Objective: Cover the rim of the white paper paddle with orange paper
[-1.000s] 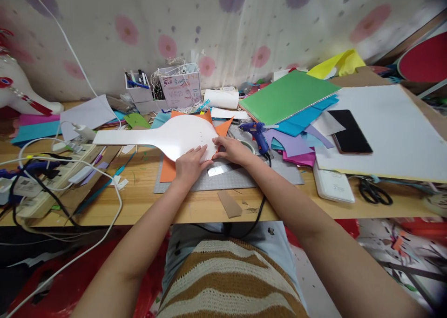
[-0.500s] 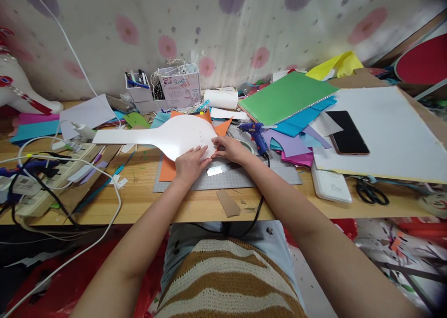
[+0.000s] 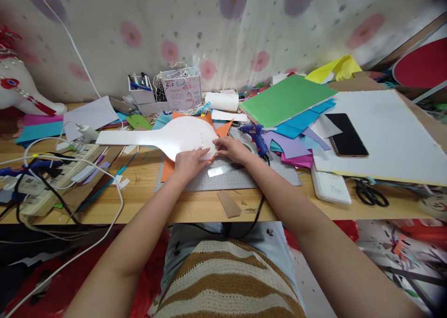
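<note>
A white paddle-shaped board [image 3: 174, 135] with a long handle pointing left lies on an orange spiky paper cutout [image 3: 223, 128], over a grey cutting mat [image 3: 230, 178]. My left hand [image 3: 188, 161] lies flat on the board's near edge, fingers stretched forward. My right hand [image 3: 232, 149] rests at the board's right edge, fingers curled and pressing where the white meets the orange. A metal ruler [image 3: 220, 170] lies on the mat just below both hands. A blue glue gun [image 3: 257, 136] sits right of my right hand.
Power strips and tangled cables [image 3: 45, 178] crowd the left of the wooden desk [image 3: 139, 201]. Green and coloured paper sheets [image 3: 286, 99], a black phone [image 3: 345, 134] on a large white board, scissors [image 3: 372, 193] and a pen box [image 3: 181, 91] lie behind and right.
Both hands stay at the board's near right edge, barely shifting. The view has tilted slightly.
</note>
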Demonstrator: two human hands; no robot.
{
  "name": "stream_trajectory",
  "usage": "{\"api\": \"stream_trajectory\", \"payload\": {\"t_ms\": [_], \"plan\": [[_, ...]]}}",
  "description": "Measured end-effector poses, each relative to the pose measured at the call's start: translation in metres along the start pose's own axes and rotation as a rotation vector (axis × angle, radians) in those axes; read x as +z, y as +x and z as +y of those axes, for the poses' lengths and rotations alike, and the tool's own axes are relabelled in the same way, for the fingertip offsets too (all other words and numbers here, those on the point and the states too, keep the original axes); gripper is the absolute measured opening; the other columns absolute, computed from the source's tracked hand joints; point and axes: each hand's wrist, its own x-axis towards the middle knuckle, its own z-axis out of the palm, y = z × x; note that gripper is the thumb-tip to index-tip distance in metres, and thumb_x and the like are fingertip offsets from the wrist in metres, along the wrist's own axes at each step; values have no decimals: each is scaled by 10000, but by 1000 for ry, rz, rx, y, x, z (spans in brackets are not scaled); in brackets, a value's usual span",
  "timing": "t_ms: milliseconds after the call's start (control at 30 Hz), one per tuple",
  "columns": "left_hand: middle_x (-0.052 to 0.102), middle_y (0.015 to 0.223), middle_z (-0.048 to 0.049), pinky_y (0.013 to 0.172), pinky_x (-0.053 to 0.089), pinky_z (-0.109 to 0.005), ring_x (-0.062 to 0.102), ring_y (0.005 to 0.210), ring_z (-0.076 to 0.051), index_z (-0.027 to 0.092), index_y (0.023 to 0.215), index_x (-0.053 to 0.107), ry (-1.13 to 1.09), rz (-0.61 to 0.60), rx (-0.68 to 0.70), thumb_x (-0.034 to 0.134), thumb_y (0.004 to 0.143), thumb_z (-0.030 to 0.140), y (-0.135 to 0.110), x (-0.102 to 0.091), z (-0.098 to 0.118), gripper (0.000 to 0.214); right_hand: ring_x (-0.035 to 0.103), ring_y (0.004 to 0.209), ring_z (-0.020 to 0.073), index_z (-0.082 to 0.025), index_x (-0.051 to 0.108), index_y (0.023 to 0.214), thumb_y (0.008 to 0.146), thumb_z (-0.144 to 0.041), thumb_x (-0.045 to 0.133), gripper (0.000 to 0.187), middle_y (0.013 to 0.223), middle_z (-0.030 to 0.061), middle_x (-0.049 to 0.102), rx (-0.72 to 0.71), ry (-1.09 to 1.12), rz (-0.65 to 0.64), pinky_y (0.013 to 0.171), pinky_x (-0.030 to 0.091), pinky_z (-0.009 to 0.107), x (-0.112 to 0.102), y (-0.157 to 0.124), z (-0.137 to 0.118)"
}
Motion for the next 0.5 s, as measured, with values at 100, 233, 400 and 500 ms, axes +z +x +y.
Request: {"api": "stream_trajectory", "payload": {"t_ms": [100,233,400,500], "plan": [[590,1219,-24,723,472,-321,631,938,-242,346,1228,527,9,-14,12,507,805,527,1,-1,-1,460,587,895,181,-180,571,1076,755,-347,641,368,979,66,648,-27,-1,-7,815,427,311,0,-1,4],[584,1227,-13,725,468,-324,631,936,-244,361,1219,532,-3,-10,1,513,798,533,2,0,-3,456,556,1022,204,-165,526,1134,750,-404,632,465,1126,98,604,-68,-7,-37,878,412,335,-2,-7,2],[624,1167,5,742,460,-299,630,933,-228,383,1206,537,-3,-25,-30,552,759,557,3,2,-6,479,540,1040,263,-150,477,1154,613,-526,710,699,1128,138,579,-27,-147,-23,845,415,369,2,-9,-18],[640,1138,-5,755,453,-286,631,928,-219,374,1208,536,-2,-26,-25,550,756,568,4,1,-7,492,578,940,269,-150,508,1057,645,-526,689,586,994,132,621,60,-257,-25,737,424,345,2,-6,-30]]}}
